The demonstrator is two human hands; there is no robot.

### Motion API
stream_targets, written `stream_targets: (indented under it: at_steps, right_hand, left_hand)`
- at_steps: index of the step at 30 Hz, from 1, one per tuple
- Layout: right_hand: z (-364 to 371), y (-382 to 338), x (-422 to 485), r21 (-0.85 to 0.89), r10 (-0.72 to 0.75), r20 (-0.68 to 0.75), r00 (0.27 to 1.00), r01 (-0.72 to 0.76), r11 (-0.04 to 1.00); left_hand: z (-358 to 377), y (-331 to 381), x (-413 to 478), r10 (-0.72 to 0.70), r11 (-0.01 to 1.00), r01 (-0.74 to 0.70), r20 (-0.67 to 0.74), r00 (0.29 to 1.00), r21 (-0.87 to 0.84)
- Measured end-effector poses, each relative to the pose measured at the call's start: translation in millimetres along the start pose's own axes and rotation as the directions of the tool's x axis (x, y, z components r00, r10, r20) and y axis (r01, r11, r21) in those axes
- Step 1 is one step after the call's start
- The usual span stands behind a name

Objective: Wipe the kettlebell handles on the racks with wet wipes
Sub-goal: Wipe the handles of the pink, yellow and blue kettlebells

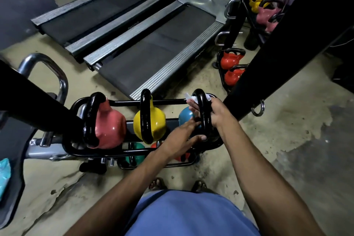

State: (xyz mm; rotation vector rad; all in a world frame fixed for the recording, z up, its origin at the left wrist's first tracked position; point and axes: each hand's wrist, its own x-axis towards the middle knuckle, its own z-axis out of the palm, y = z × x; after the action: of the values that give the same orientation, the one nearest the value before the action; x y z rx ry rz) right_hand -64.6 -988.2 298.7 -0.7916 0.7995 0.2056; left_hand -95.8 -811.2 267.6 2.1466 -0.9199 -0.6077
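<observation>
A black rack [134,102] in front of me carries a pink kettlebell [109,126], a yellow kettlebell [155,119] and a blue kettlebell [186,116], each with a black handle. My right hand [217,113] grips the blue kettlebell's handle [204,109] with a white wet wipe [189,98] wrapped round it near the top. My left hand [183,138] reaches in from the left with straight fingers touching the lower part of that handle. Part of the blue kettlebell is hidden behind both hands.
Two treadmills [153,44] lie beyond the rack. A thick black post [268,59] rises at the right, another black bar [38,101] crosses at the left. Red kettlebells [229,61] sit on a second rack behind. Green and red kettlebells rest on the lower shelf. A teal packet [3,176] lies far left.
</observation>
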Motion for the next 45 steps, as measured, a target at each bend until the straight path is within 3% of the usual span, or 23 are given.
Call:
stream_targets:
  at_steps: [4,6,8,10,13,15,16,18,21,23,24,25,26,28,30,32,33,35,36,38,40,42,45]
  right_hand:
    - [1,-2,1,-0.119,-0.133,-0.138,0.982,0.116,0.986]
    - [1,-5,8,-0.359,-0.333,-0.251,0.909,0.232,0.904]
    - [4,-11,10,-0.754,-0.633,-0.173,0.755,0.312,0.578]
    - [12,-12,2,-0.948,-0.78,0.086,0.62,0.291,0.127]
    - [25,-2,-18,-0.881,-0.682,0.425,0.595,0.099,-0.463]
    - [21,9,-26,-0.768,-0.608,0.515,0.604,0.011,-0.64]
    - [15,14,-29,-0.757,-0.607,0.54,0.583,0.021,-0.653]
    - [2,24,-35,-0.839,-0.684,0.517,0.515,0.145,-0.525]
    - [-8,36,-43,-0.92,-0.845,0.232,0.481,0.391,-0.03]
    - [-4,31,-36,-0.726,-0.723,-0.131,0.679,0.431,0.536]
    - [2,24,-31,-0.428,-0.509,-0.274,0.816,0.371,0.824]
    - [6,17,-29,-0.086,-0.251,-0.285,0.925,0.236,0.968]
    - [9,11,-27,0.138,-0.077,-0.221,0.972,0.109,0.984]
    - [11,4,-24,0.257,0.011,-0.117,0.993,0.02,0.966]
    - [14,5,-26,0.18,-0.057,-0.14,0.989,0.082,0.98]
    - [9,14,-26,-0.074,-0.295,-0.264,0.918,0.286,0.956]
    - [6,19,-25,-0.328,-0.501,-0.286,0.817,0.408,0.852]
    - [2,24,-24,-0.803,-0.828,-0.028,0.56,0.481,0.352]
    - [4,25,-23,-0.905,-0.867,0.173,0.467,0.423,0.047]
    - [16,26,-20,-0.892,-0.742,0.447,0.499,0.185,-0.413]
    - [22,29,-19,-0.756,-0.596,0.529,0.604,0.016,-0.654]
    - [12,33,-22,-0.69,-0.554,0.574,0.604,-0.008,-0.724]
    - [-15,50,-43,-0.809,-0.688,0.577,0.44,0.194,-0.555]
  left_hand:
    - [2,-3,2,-0.022,1.0,0.022,0.03,0.999,0.004]
    - [5,-7,3,-0.027,0.999,0.028,0.031,0.999,-0.023]
    - [6,-11,3,-0.029,0.998,0.03,0.023,0.999,-0.063]
    - [7,-15,4,-0.022,0.996,0.024,0.016,1.0,-0.08]
    - [9,-17,4,-0.01,0.997,0.011,0.01,1.0,-0.082]
    - [8,-16,4,0.006,0.996,-0.006,0.006,1.0,-0.086]
    - [8,-16,4,0.014,0.996,-0.013,0.003,1.0,-0.089]
    - [7,-15,5,0.008,0.996,-0.008,-0.002,1.0,-0.09]
    - [8,-15,5,-0.007,0.997,0.008,0.006,1.0,-0.076]
    - [7,-13,4,-0.012,0.998,0.013,0.006,1.0,-0.056]
    - [7,-11,4,-0.008,0.999,0.008,0.006,1.0,-0.042]
    - [6,-10,3,-0.002,1.0,0.002,0.008,1.0,-0.021]
    - [4,-9,4,-0.001,1.0,0.001,0.018,1.0,0.0]
    - [1,-7,3,0.004,1.0,-0.005,0.038,0.999,0.029]
    - [0,-7,3,0.002,0.999,-0.004,0.047,0.999,0.034]
    - [0,-9,4,-0.001,1.0,0.001,0.037,0.999,0.013]
    - [1,-10,4,-0.002,1.0,0.002,0.028,1.0,-0.017]
    - [3,-13,4,0.009,0.997,-0.008,0.013,1.0,-0.079]
    - [4,-13,4,0.022,0.995,-0.021,0.006,1.0,-0.097]
    - [6,-14,3,0.049,0.993,-0.05,-0.012,0.999,-0.109]
    - [5,-13,2,0.049,0.993,-0.052,-0.025,0.998,-0.107]
    - [7,-14,4,0.029,0.995,-0.03,-0.014,0.999,-0.099]
    - [10,-18,5,0.022,0.996,-0.022,-0.006,1.0,-0.084]
